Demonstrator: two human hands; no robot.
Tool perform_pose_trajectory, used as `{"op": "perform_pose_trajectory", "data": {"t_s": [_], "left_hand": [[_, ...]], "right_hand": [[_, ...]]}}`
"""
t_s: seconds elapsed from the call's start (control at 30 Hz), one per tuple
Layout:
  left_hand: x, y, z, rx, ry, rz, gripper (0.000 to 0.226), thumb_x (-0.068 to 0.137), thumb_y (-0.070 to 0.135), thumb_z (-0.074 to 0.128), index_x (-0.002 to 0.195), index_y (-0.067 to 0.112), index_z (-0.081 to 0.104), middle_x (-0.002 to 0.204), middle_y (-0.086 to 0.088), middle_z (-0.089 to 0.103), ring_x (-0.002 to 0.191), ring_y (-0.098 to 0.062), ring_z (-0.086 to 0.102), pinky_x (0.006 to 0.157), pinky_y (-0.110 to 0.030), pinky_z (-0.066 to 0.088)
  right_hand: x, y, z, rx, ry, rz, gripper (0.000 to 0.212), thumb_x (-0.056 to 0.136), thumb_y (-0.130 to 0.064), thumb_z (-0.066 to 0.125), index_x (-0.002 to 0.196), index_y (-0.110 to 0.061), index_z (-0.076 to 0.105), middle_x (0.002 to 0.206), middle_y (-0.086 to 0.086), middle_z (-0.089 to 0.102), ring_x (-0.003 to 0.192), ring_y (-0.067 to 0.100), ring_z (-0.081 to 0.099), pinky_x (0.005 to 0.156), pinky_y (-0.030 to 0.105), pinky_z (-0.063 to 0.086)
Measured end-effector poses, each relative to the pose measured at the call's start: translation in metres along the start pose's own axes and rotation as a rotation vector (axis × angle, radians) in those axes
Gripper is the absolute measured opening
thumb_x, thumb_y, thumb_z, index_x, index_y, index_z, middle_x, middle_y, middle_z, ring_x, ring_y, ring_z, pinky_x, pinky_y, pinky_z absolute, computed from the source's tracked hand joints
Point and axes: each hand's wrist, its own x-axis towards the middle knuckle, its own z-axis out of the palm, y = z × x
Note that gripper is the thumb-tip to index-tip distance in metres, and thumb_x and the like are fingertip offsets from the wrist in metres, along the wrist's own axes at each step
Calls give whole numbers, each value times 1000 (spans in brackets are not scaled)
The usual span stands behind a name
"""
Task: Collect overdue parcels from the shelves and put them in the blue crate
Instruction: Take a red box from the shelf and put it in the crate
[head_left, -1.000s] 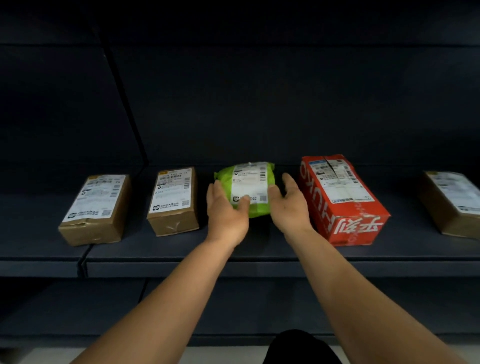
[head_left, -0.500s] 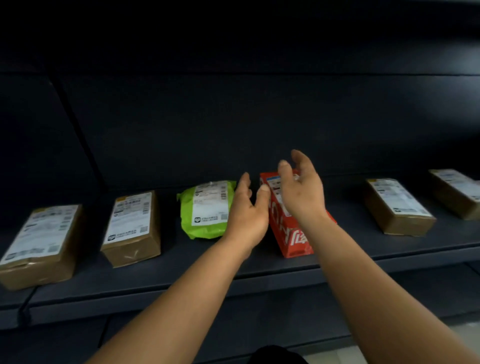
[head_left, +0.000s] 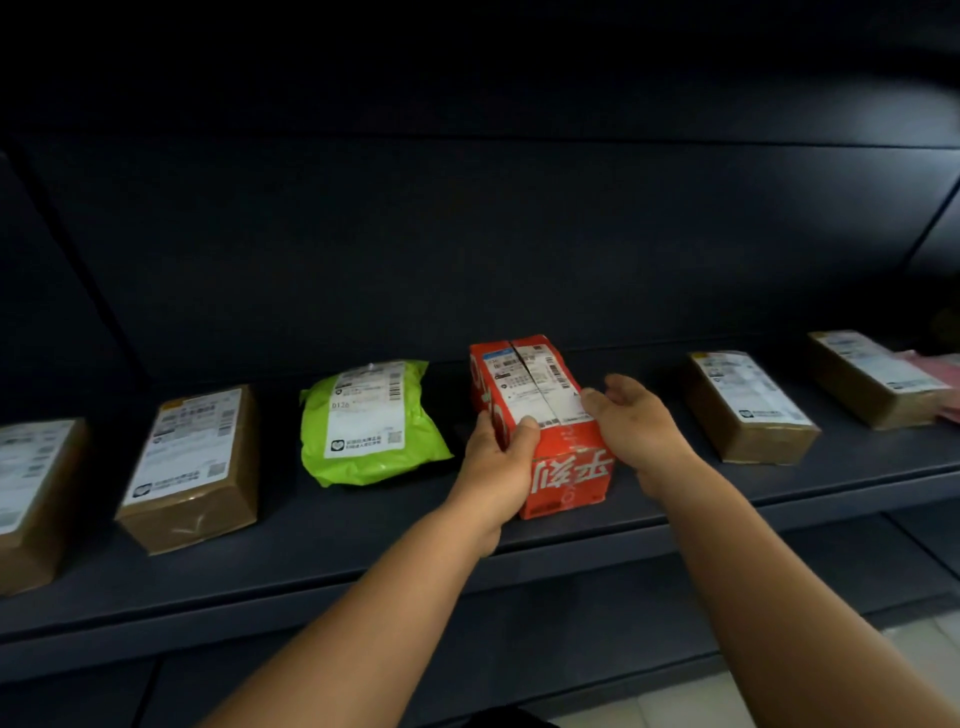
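Note:
A red box parcel (head_left: 566, 452) with a white label and white lettering stands on the dark shelf (head_left: 363, 551). My left hand (head_left: 496, 467) grips its left front corner, thumb on top of the label. My right hand (head_left: 636, 426) lies against the box's right side with fingers loosely extended, thumb touching the top edge. To the left lies a green plastic mailer (head_left: 366, 423) with a white label. The blue crate is not in view.
Brown cardboard parcels lie along the same shelf: one (head_left: 195, 467) left of the mailer, another (head_left: 31, 499) at the far left, two (head_left: 748, 408) (head_left: 872, 376) to the right. A pink packet (head_left: 943, 374) shows at the right edge. A lower shelf (head_left: 597, 639) sits beneath.
Both hands left the green mailer and shifted right to the red box. They hovered above it half a second ago; now the left grips its corner and the right touches its side.

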Motion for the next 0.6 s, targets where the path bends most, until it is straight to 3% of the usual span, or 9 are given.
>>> {"op": "perform_pose_trajectory", "data": {"t_s": [0.07, 0.13, 0.2, 0.37, 0.47, 0.6], "left_hand": [[1, -2, 0, -15, -13, 5, 49, 97, 44, 46, 143, 35, 34, 129, 1, 60, 102, -9, 62, 74, -18, 47], [1, -4, 0, -19, -37, 17, 49, 97, 46, 46, 143, 39, 33, 128, 3, 61, 101, -7, 63, 74, -18, 47], [-2, -7, -1, -22, -66, 53, 50, 97, 45, 46, 145, 43, 30, 127, 7, 61, 101, -4, 63, 75, -16, 48], [-5, -12, -5, -27, -113, 193, 53, 98, 33, 49, 143, 49, 25, 135, 15, 51, 114, -1, 56, 82, -9, 49], [-4, -17, -10, -23, -113, 264, 60, 96, 34, 53, 144, 51, 22, 147, 15, 39, 128, -3, 46, 100, -21, 44], [-4, -22, -13, -23, -104, 319, 58, 90, 41, 58, 132, 66, 26, 149, 17, 35, 132, 0, 41, 109, -32, 40]], "right_hand": [[0, 5, 0, 81, -67, 93, 51, 97, -38, 55, 142, -18, 44, 109, 4, 67, 83, 15, 67, 68, 31, 54], [2, 11, 0, 144, -140, 154, 39, 96, -41, 55, 128, -18, 57, 96, 5, 73, 86, 21, 71, 82, 38, 56], [1, 16, -1, 212, -194, 168, 32, 95, -41, 56, 119, -20, 59, 96, 6, 74, 89, 23, 72, 87, 43, 56], [-2, 25, -1, 406, -274, 20, 36, 97, -40, 54, 130, -28, 56, 107, 2, 74, 98, 22, 72, 89, 45, 56], [-4, 25, 3, 493, -276, -50, 36, 97, -37, 53, 132, -29, 55, 113, 2, 73, 105, 22, 69, 95, 48, 53], [-11, 28, 8, 553, -238, -89, 35, 97, -34, 54, 131, -29, 57, 113, 1, 72, 105, 21, 69, 95, 47, 53]]}}
